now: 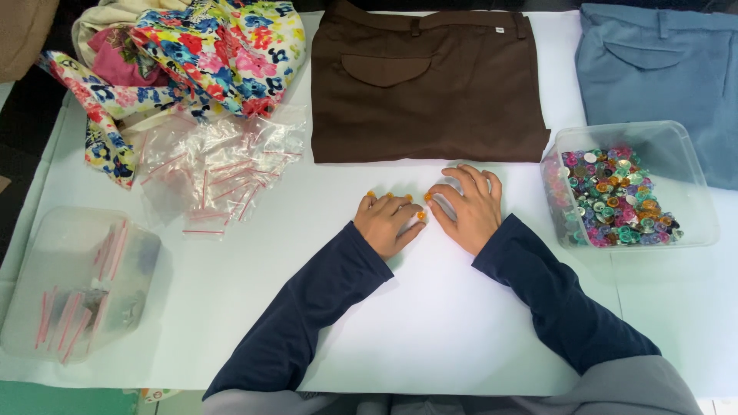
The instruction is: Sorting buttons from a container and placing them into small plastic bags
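- The left hand lies palm down on the white table cover, with its fingers bent and a little apart.
- The right hand lies palm down just beside it, fingers spread, and the two hands almost touch at the thumbs.
- Some small round orange buttons sit on the cover right at the fingertips of both hands. The fingers rest on or beside them, and I cannot tell if any button is pinched.
- Both arms wear long dark blue sleeves.
- Just past the hands lies a folded pair of brown trousers, flat, with a pocket flap on top.
- To the right of the hands stands a clear plastic box full of shiny buttons in many colours.
- Behind that box lies a folded pair of grey-blue trousers.
- To the left lies a loose heap of small clear plastic bags with red strips.
- Behind the bags is a bunched-up cloth with bright flowers.
- Near the left front corner is a cloudy plastic box with more of the little bags inside.
- Nothing lies between the hands and the brown trousers.
- The white cover spreads over nearly the whole table, and a dark floor shows at the far left.
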